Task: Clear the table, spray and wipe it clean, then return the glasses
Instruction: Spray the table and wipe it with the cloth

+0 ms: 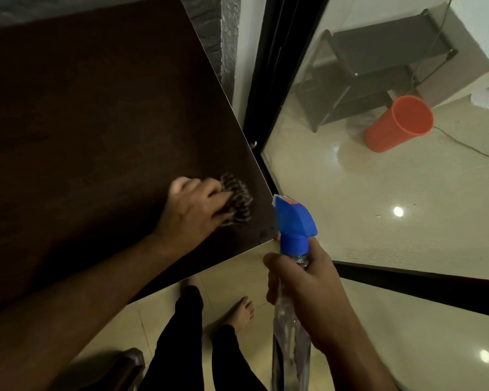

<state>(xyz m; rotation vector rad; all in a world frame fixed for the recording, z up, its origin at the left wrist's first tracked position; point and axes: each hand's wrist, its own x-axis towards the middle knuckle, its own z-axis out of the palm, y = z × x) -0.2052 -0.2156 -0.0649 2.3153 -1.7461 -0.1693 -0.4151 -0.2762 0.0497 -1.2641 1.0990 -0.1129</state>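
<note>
Table (91,114), dark brown, fills left and centre of head view; no glasses visible on it or anywhere in frame, so clearing looks done and their whereabouts cannot be told. Left hand (194,211) is on the tabletop near the right front corner, fingers curled over a small patterned cloth (237,197), pressing it to the surface. Hand and cloth are motion-blurred; exact finger placement cannot be told.

Right of the corner, off the table edge: right hand (308,289) wrapped round the neck of a clear spray bottle (290,320), blue trigger head (292,218) upright, nozzle pointing away toward the table. Whether a finger sits on the trigger cannot be told.

Judgement: wipe step in hand.

Risks:
- Cloth is small and close to the corner; a stroke running outward could carry it off the edge.
- Bottle head sits just beside the table edge; swinging it inward could knock it.
- Floor is glossy tile (378,221), feet bare (242,311); overspray would make it slippery.
</note>
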